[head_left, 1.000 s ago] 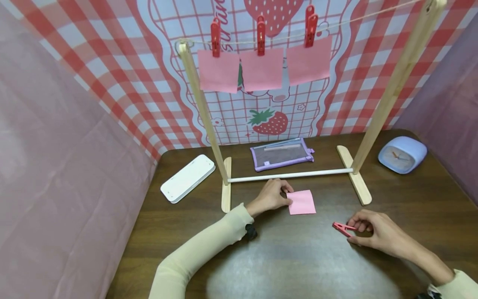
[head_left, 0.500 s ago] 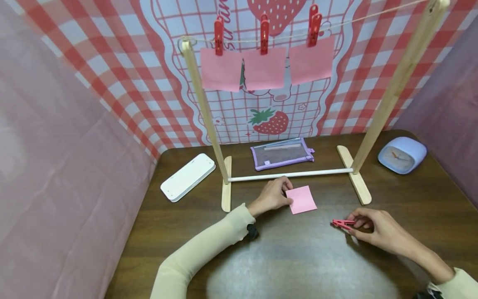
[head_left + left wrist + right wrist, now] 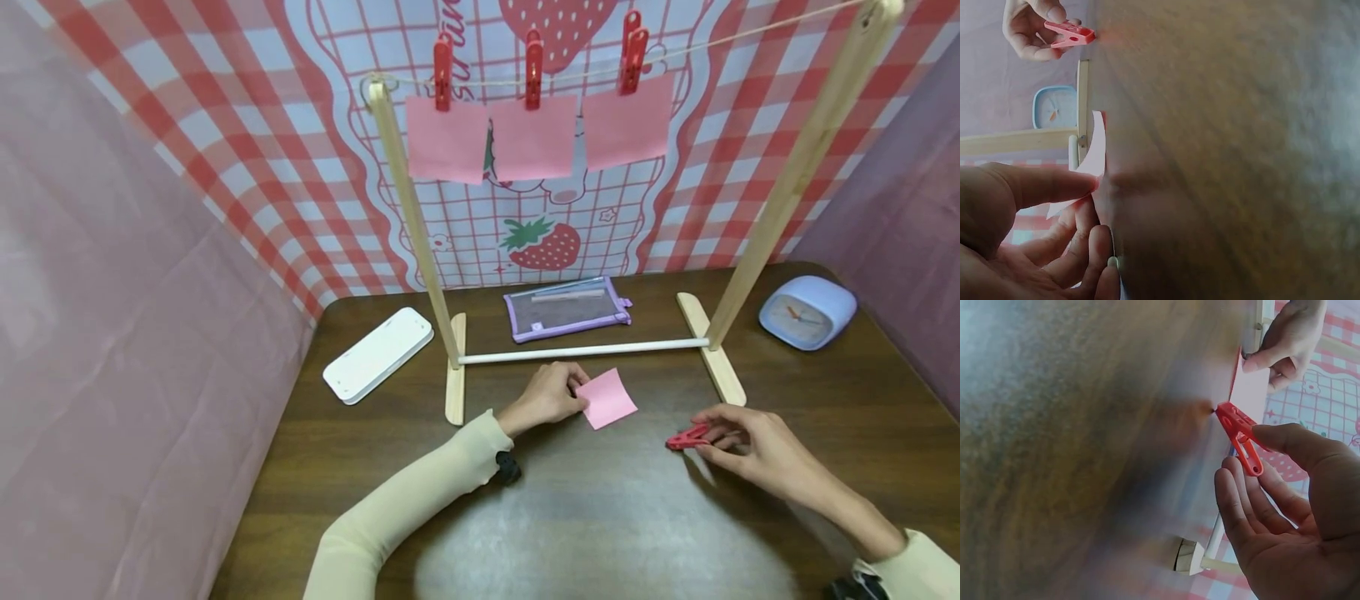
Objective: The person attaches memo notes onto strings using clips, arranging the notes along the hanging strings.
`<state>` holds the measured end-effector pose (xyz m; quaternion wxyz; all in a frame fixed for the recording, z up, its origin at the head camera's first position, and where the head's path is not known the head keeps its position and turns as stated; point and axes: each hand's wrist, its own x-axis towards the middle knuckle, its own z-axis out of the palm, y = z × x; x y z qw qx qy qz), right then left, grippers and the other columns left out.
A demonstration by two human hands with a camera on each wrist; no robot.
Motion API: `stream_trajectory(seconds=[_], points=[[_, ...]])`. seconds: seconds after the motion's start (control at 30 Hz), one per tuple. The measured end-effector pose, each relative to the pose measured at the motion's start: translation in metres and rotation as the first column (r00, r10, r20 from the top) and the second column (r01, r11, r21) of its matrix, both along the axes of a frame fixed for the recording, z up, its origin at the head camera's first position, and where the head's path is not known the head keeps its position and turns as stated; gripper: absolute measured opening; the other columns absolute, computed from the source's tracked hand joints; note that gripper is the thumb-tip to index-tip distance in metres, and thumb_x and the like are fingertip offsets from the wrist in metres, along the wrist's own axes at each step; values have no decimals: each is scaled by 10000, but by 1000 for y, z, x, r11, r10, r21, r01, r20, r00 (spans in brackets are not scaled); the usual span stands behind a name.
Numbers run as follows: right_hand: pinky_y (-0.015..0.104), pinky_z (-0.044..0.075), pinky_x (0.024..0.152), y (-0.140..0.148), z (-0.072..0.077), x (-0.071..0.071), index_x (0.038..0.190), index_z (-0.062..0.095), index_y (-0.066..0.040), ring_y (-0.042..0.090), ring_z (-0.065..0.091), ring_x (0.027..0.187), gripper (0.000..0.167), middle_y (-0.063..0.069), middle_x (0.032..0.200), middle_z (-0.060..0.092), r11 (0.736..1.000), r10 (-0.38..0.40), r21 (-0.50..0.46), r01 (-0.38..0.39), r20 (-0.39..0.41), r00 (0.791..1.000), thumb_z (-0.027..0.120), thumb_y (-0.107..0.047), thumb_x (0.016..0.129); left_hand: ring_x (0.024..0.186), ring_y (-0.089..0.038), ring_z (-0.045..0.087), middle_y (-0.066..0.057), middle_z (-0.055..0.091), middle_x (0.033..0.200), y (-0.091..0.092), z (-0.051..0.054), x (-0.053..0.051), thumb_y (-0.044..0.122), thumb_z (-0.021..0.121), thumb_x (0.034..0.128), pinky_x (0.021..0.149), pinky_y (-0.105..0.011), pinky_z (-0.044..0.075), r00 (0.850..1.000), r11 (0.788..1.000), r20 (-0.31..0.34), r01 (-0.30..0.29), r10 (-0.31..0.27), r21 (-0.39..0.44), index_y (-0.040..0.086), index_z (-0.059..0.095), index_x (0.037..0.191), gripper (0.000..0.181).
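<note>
In the head view my left hand [image 3: 546, 395] pinches a pink sticky note [image 3: 607, 400] by its left edge, just over the table. The left wrist view shows the note [image 3: 1097, 147] curving away from thumb and fingers. To the right, my right hand [image 3: 761, 450] holds a red plastic clothespin [image 3: 687, 438] by its handle end, between thumb and fingers. Its tip points left, toward the note, and the two are apart. In the right wrist view the clothespin [image 3: 1235, 422] appears with its tip near the tabletop.
A wooden stand [image 3: 795, 192] carries a string with three pink notes [image 3: 534, 142] hung by red clothespins [image 3: 533, 71]. Its white crossbar [image 3: 585, 351] runs low behind my left hand. Around it lie a purple-edged mesh pouch [image 3: 567, 310], a white case [image 3: 378, 356] and a blue clock [image 3: 807, 312].
The note has tilted, its right side swinging up and away. My right hand has raised the clothespin slightly and turned it, so its handles look closer together.
</note>
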<state>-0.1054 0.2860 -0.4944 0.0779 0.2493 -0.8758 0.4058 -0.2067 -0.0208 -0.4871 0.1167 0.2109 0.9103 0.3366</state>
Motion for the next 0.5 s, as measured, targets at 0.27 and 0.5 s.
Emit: stream_trajectory(seconds=[0.27,0.5], points=[[113,576,673,-5,12,0,1045,721,-53,-33,711,767,344,29,892,774,999,5,-37,-3,44,999,866,76,761,664,-4,616,-95,796,887,-3,1,0,77,787,888,616,-83,488,1000,994,-29,3,0,106,36,783,1045,162],[123,591,704,-10,25,-4,1048,715,-96,-32,729,812,344,42,940,782,998,37,-48,-34,57,998,873,44,776,880,-227,782,-153,794,1018,-5,6,0,88,783,916,734,-102,568,1000,972,-16,0,4,235,7,764,1039,148]])
